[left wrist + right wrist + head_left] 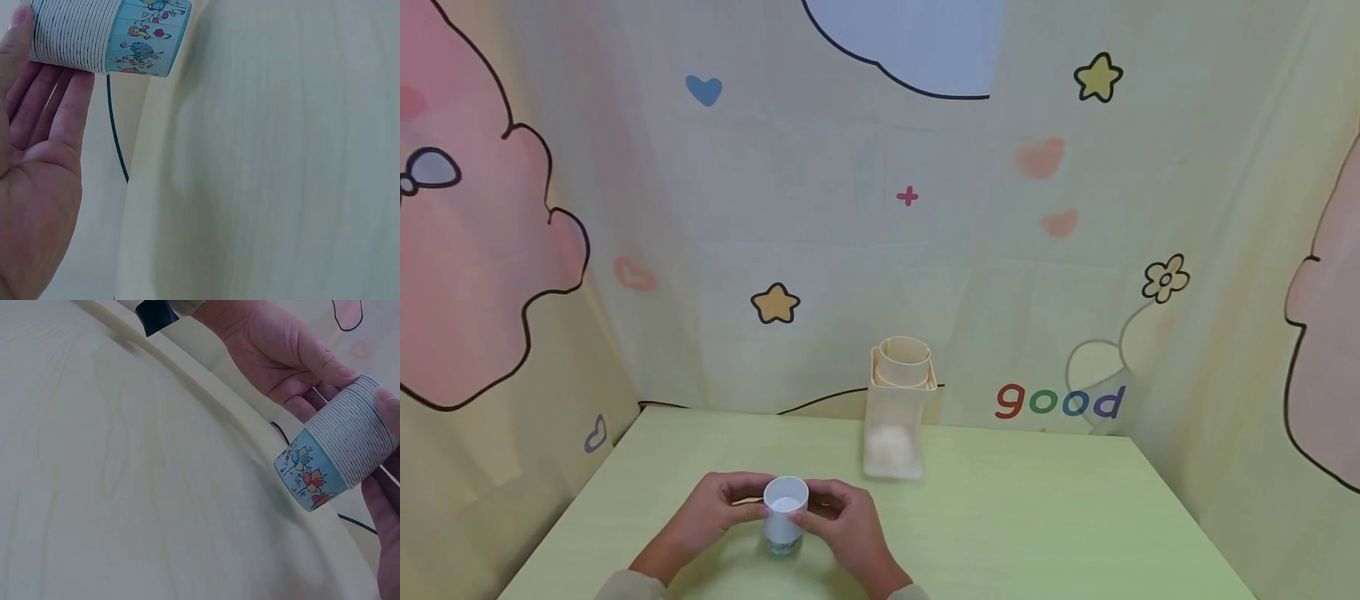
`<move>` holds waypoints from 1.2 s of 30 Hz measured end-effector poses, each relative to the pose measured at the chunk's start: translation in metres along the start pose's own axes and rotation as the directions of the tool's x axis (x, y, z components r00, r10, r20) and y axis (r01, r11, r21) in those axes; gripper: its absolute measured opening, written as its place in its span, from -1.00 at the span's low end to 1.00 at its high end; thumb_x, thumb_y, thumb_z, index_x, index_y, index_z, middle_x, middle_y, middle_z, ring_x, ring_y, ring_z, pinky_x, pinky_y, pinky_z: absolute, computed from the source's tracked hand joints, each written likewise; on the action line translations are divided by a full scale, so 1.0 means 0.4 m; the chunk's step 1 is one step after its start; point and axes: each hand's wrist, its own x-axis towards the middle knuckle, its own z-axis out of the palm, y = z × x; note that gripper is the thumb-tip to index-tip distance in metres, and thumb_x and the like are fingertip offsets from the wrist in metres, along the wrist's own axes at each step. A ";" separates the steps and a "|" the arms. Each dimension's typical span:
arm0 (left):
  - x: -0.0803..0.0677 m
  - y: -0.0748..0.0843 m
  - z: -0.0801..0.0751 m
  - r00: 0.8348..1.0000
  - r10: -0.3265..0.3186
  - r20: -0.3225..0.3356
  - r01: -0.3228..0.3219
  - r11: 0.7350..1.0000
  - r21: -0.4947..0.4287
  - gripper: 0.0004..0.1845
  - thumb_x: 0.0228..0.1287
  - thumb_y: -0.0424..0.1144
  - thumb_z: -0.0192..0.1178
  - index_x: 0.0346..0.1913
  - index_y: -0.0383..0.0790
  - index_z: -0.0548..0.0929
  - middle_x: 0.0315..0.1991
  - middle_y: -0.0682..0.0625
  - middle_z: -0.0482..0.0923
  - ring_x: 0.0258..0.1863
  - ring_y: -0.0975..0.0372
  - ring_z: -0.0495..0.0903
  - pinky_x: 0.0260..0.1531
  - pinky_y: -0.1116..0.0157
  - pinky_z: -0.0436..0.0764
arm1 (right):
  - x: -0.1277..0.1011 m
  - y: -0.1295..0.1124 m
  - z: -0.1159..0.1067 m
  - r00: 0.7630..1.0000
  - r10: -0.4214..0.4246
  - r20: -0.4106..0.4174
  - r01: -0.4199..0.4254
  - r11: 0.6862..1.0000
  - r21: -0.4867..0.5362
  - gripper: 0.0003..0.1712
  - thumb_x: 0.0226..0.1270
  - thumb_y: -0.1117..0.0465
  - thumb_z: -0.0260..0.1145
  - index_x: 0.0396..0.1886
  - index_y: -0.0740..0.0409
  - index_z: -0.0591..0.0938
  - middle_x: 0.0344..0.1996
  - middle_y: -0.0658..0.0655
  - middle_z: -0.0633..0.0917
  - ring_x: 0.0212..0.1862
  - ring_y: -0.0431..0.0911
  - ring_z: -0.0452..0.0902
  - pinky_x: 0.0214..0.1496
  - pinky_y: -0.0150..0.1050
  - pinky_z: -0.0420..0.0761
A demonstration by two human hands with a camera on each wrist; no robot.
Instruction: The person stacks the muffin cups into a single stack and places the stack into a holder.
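A stack of paper cups (785,521), nested with many white rims showing, is held upright between my two hands just above the table. Its lowest cup is light blue with printed flowers and birds, plain in the left wrist view on the cup stack (140,40). My left hand (735,504) grips the stack from the left, thumb in front and fingers behind. From the other side my right hand (846,521) holds it the same way, its thumb near the upper rims. In the right wrist view both hands surround the cup stack (337,444).
A cream plastic dispenser-like stand (893,417), with a round open tube at its top, stands at the table's back edge. The pale green table (1037,517) reaches to a printed cloth backdrop (850,208), which also hangs at both sides.
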 end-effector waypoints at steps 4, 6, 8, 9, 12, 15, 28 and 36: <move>0.013 0.015 0.012 1.000 -0.003 -0.017 0.003 1.000 0.019 -0.48 0.21 -0.18 0.48 0.19 -0.34 0.69 0.15 -0.23 0.70 0.06 0.38 0.70 0.05 0.44 0.69 | 0.003 -0.013 -0.015 1.000 0.004 -0.011 -0.004 1.000 -0.009 -0.56 0.16 0.25 0.59 0.05 0.22 0.74 0.00 0.27 0.78 0.04 -0.05 0.74 0.10 -0.35 0.72; 0.020 0.023 0.018 1.000 -0.011 -0.027 0.012 1.000 0.027 -0.49 0.19 -0.16 0.49 0.17 -0.29 0.71 0.14 -0.19 0.71 0.06 0.36 0.71 0.06 0.41 0.70 | 0.005 -0.020 -0.023 1.000 0.001 -0.013 -0.001 1.000 -0.014 -0.56 0.16 0.24 0.59 0.05 0.22 0.74 0.00 0.27 0.78 0.05 -0.04 0.74 0.10 -0.35 0.72; 0.026 0.031 0.022 0.999 -0.005 -0.032 0.006 0.999 0.043 -0.50 0.19 -0.14 0.49 0.17 -0.28 0.71 0.13 -0.18 0.72 0.06 0.34 0.71 0.06 0.37 0.72 | 0.007 -0.025 -0.030 1.000 -0.006 -0.014 0.006 1.000 -0.026 -0.56 0.16 0.23 0.59 0.05 0.22 0.74 0.01 0.27 0.78 0.04 -0.04 0.74 0.10 -0.35 0.72; 0.030 0.034 0.024 0.999 0.000 -0.034 0.002 0.999 0.045 -0.50 0.19 -0.14 0.49 0.16 -0.28 0.72 0.13 -0.18 0.72 0.06 0.33 0.71 0.06 0.35 0.72 | 0.008 -0.027 -0.034 1.000 -0.008 -0.015 0.007 0.999 -0.032 -0.56 0.17 0.23 0.59 0.05 0.22 0.74 0.01 0.27 0.78 0.04 -0.05 0.74 0.10 -0.36 0.72; 0.039 0.041 0.030 0.999 0.009 -0.033 -0.008 0.999 0.041 -0.52 0.19 -0.14 0.49 0.15 -0.25 0.72 0.13 -0.18 0.72 0.06 0.32 0.71 0.07 0.33 0.72 | 0.010 -0.036 -0.045 1.000 -0.013 -0.012 0.012 0.999 -0.039 -0.57 0.18 0.23 0.58 0.06 0.21 0.74 0.02 0.27 0.77 0.04 -0.07 0.74 0.11 -0.35 0.72; 0.048 0.049 0.036 0.999 0.015 -0.035 -0.014 0.999 0.030 -0.52 0.19 -0.14 0.50 0.15 -0.23 0.72 0.13 -0.18 0.72 0.06 0.32 0.71 0.07 0.33 0.72 | 0.013 -0.047 -0.056 1.000 -0.017 -0.008 0.017 0.999 -0.033 -0.57 0.18 0.24 0.58 0.06 0.23 0.74 0.03 0.28 0.77 0.05 -0.07 0.74 0.12 -0.34 0.72; 0.089 0.116 0.070 0.996 0.010 -0.083 -0.010 1.000 0.004 -0.50 0.19 -0.17 0.50 0.18 -0.28 0.70 0.14 -0.22 0.70 0.14 -0.01 0.70 0.06 0.28 0.74 | 0.031 -0.112 -0.105 0.999 -0.039 -0.019 0.037 0.996 -0.079 -0.55 0.21 0.26 0.56 0.09 0.28 0.72 0.02 0.33 0.77 0.05 0.02 0.75 0.11 -0.33 0.72; 0.123 0.159 0.080 0.995 0.034 -0.096 -0.031 0.999 0.030 -0.51 0.19 -0.12 0.49 0.17 -0.19 0.71 0.14 -0.15 0.72 0.15 -0.01 0.69 0.10 0.18 0.73 | 0.050 -0.154 -0.137 0.998 -0.043 -0.040 0.038 0.993 -0.108 -0.54 0.19 0.26 0.57 0.11 0.21 0.72 0.05 0.28 0.76 0.09 0.02 0.73 0.16 -0.30 0.71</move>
